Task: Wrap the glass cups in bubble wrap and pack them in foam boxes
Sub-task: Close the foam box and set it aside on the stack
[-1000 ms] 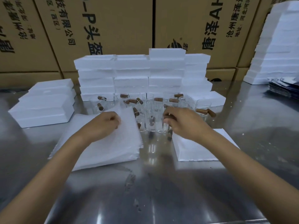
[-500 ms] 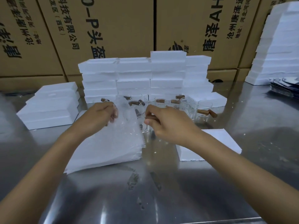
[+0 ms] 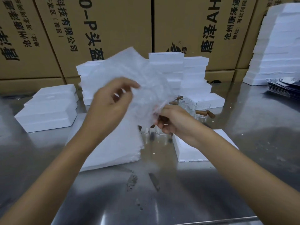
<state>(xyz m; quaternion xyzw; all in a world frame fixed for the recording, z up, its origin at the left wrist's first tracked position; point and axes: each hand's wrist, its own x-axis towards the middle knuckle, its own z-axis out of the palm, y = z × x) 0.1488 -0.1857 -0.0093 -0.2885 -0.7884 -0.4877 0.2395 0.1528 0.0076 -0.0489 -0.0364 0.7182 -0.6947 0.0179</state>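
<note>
You've lifted a bubble wrap sheet (image 3: 142, 82) off the stack (image 3: 113, 143) on the worktop (image 3: 162, 192); your left hand (image 3: 110, 108) pinches it while your right hand (image 3: 175, 120) grips a glass cup's wooden handle beneath, so wrapping can begin.

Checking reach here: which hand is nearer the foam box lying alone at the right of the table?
Right. The right hand hangs just above the foam box's near-left corner; the left hand is farther left, above the bubble wrap stack.

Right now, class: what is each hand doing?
Left hand: pinches the clear bubble wrap sheet, lifted above the table.
Right hand: grips a clear glass cup's brown handle under that sheet.
</note>
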